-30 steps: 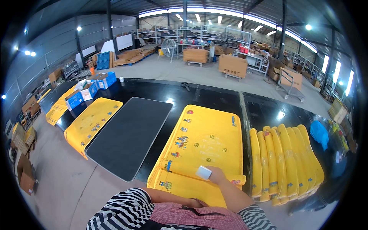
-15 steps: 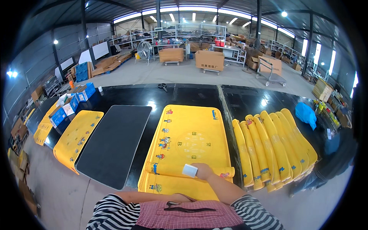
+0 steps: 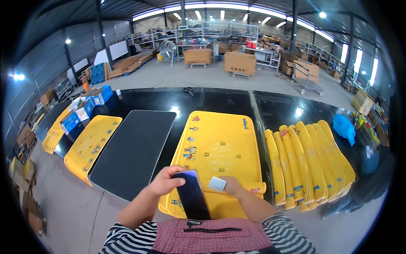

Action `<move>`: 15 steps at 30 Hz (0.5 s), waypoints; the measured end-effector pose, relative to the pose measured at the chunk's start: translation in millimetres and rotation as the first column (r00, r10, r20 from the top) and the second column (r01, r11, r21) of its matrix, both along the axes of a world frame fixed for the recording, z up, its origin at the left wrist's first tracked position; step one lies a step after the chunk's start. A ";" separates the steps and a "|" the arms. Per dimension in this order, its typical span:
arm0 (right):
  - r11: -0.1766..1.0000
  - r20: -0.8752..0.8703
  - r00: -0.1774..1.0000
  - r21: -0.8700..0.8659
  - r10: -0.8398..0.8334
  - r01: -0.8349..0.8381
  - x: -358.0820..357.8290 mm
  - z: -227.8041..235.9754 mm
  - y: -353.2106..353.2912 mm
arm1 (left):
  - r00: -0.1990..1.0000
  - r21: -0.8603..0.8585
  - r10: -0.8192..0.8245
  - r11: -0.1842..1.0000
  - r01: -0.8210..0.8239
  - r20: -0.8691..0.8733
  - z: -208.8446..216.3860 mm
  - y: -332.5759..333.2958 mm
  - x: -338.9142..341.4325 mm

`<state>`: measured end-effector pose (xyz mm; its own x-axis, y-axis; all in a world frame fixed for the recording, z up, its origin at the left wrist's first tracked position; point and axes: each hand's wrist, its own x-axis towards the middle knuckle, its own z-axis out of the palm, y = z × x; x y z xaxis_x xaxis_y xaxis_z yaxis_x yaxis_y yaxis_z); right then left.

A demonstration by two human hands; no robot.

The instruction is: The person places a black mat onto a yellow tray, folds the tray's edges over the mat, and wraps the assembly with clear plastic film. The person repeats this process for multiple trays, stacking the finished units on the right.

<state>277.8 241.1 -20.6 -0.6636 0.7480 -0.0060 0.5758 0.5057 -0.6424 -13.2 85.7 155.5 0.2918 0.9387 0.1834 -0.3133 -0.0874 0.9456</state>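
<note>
My left hand [image 3: 165, 181] grips the top of a dark flat phone-like slab [image 3: 192, 197], held over the near edge of a yellow printed mat [image 3: 220, 152]. My right hand [image 3: 231, 184] holds a small white block [image 3: 217, 183] just to the right of the slab, above the same mat edge. The mat lies flat on a long black table [image 3: 211, 101]. My striped sleeves and a red checked apron fill the lower edge.
A black mat [image 3: 134, 148] lies left of the yellow one, with another yellow mat [image 3: 91, 144] beyond it. Several rolled yellow mats [image 3: 306, 161] lie at the right. Blue boxes [image 3: 86, 110] stand far left; a blue bag [image 3: 344, 127] far right. Cartons and carts stand behind.
My left hand has come up from below with the dark slab and now holds it beside my right hand. The view has shifted slightly toward the mat's centre.
</note>
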 end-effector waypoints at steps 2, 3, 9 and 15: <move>1.000 -0.050 0.999 -0.017 -0.014 0.013 3.4 -10.5 4.1 | 0.951 -0.289 0.117 0.957 -0.030 0.287 -7.8 1.2 29.1; 1.000 -0.044 0.999 -0.019 -0.011 0.010 2.1 -12.3 4.5 | 0.950 -0.332 0.095 0.943 0.010 0.299 -22.1 -0.5 37.2; 1.000 -0.096 0.995 -0.031 0.001 -0.004 1.5 -3.6 2.1 | 0.970 -0.752 0.179 0.660 0.005 0.164 -50.9 -11.9 90.5; 0.997 -0.077 0.997 -0.073 -0.022 0.016 -1.8 0.0 3.4 | 0.586 -0.341 -0.133 0.703 0.624 0.799 -52.6 -27.1 89.4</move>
<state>276.0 244.4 -20.6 -0.6500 0.7598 -0.0097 0.5317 0.4457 -0.7202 76.1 58.6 102.9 0.6618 0.7497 0.0041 -0.7269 0.6404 0.2479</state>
